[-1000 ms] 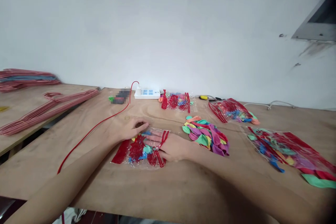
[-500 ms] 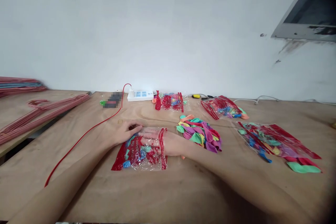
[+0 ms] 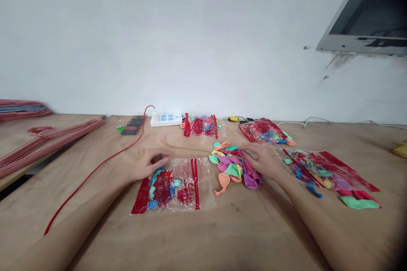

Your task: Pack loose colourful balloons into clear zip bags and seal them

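A clear plastic bag (image 3: 187,194) with red print lies flat, several colourful balloons inside it and its red-striped end towards the right. My left hand (image 3: 148,167) curls over the upper left edge of this bag, pinching it with the fingertips partly hidden. To the right of the bag is a loose pile of balloons (image 3: 233,167) in purple, green, orange, yellow and red. My right hand (image 3: 262,159) reaches into the pile's right side, with thumb and fingers closed on balloons there. How many it holds is hidden.
More balloon bags lie at the back (image 3: 203,126), at the back right (image 3: 265,130) and on the right (image 3: 330,169). Near the wall stands a white power strip (image 3: 165,119), its red cable (image 3: 104,161) running left. Pink hangers (image 3: 47,144) are at the left.
My right hand has come out of the plastic bag and moved right to the balloon pile. The left hand stays at the bag's edge. The view has shifted slightly.
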Demonstrator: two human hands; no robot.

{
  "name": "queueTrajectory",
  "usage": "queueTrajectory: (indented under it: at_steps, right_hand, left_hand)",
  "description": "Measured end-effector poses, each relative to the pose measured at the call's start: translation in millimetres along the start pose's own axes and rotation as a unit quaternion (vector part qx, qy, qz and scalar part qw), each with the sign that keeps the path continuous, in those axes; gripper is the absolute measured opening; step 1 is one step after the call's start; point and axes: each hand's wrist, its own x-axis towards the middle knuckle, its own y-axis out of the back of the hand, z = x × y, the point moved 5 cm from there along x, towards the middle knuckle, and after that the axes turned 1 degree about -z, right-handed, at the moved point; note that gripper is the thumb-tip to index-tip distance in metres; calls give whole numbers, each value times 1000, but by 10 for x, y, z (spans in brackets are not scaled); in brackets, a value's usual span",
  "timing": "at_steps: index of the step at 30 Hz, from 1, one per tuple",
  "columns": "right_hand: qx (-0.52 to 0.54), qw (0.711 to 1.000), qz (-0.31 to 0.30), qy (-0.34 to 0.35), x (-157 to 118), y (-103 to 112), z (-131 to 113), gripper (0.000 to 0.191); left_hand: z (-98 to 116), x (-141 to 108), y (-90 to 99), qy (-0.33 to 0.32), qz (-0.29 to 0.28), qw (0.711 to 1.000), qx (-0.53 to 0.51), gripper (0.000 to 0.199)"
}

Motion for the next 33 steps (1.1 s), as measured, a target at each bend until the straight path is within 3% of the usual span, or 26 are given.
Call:
queueTrajectory:
  at_steps: [3,5,8,12,17,21,28,33]
  right_hand:
    - [-14,999,-41,-33,-26,55,69,29]
    - [-18,996,-77,-46,-24,57,54,32]
    - [-8,992,-117,-56,-32,25,80,35]
    - [-24,985,-149,-88,-87,-7,300,35]
    - [-24,983,-88,-160,-159,175,596,37]
    - [-37,977,-64,-198,-198,317,714,35]
    - [-139,951,-105,-256,-256,342,838,34]
    - [-187,921,-127,-317,-343,345,926,40]
  left_hand:
    - [302,-55,51,-80,-45,994,67,63]
    - [492,-101,35,-113,-89,984,106,93]
    - [651,-167,-44,-113,-136,971,159,142]
    - [678,-246,-172,-102,-185,961,179,165]
    - [692,-282,-203,-88,-203,959,178,166]
    - [778,-264,-186,-97,-187,961,178,155]
    - [1012,-192,-80,-98,-151,960,213,112]
    - [1079,-175,-23,-116,-134,959,222,93]
